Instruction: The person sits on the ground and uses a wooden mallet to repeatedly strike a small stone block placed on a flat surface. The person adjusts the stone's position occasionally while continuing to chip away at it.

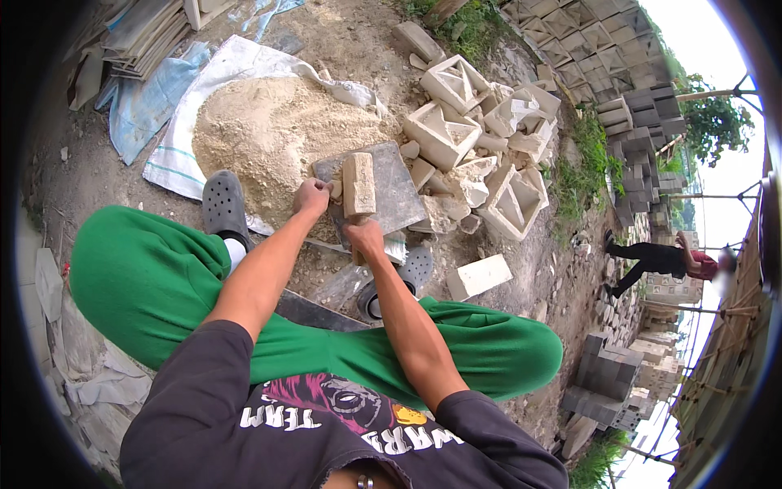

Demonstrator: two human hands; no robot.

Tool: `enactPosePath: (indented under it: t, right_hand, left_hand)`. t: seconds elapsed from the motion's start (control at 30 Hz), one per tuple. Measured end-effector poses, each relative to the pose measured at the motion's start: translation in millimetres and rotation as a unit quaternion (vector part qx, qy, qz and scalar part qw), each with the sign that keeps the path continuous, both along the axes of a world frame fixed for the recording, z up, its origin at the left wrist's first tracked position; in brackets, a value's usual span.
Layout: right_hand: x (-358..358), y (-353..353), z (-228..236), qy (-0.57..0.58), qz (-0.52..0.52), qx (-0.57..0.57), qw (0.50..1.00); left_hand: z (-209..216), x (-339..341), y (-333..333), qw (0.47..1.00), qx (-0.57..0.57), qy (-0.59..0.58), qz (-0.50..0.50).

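Observation:
My right hand is wrapped around the handle of a mallet with a blocky, dust-pale wooden head. The mallet head is over a dark flat slab lying on the ground between my feet. Just left of the head, my left hand is closed, its fingertips on a small pale chunk at the slab's left side. Beyond my left hand spreads a heap of crushed tan material on a white woven sack.
Broken pale blocks are piled to the right of the slab. A whole pale block lies near my right shoe. Blue sheeting lies at the far left. Farther right, another person stands near stacked grey blocks.

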State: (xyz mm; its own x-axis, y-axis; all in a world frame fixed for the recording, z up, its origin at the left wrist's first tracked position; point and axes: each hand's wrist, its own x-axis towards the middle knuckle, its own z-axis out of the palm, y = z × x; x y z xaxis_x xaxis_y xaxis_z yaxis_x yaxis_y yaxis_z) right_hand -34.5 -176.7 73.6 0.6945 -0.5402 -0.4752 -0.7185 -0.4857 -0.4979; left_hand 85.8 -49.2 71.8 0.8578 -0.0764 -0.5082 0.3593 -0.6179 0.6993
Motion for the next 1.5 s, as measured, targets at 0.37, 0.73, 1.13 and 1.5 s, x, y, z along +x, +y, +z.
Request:
enactPosePath:
  t: [0.37, 0.73, 1.13, 1.5]
  right_hand:
    - [0, 2, 41, 0.008, -0.031, 0.132, 0.991]
    - [-3, 16, 70, -0.066, -0.066, 0.096, 0.991]
    - [-2, 27, 64, -0.185, -0.092, 0.032, 0.978]
    - [8, -2, 46, -0.008, -0.064, 0.105, 0.992]
  left_hand:
    - [-24, -4, 5, 0.992, 0.032, -0.123, -0.021]
    - [-19, -8, 10, 0.964, 0.029, -0.215, -0.153]
    - [-33, -4, 12, 0.961, 0.026, -0.233, -0.146]
    - [-39, 7, 14, 0.974, -0.212, -0.01, 0.078]
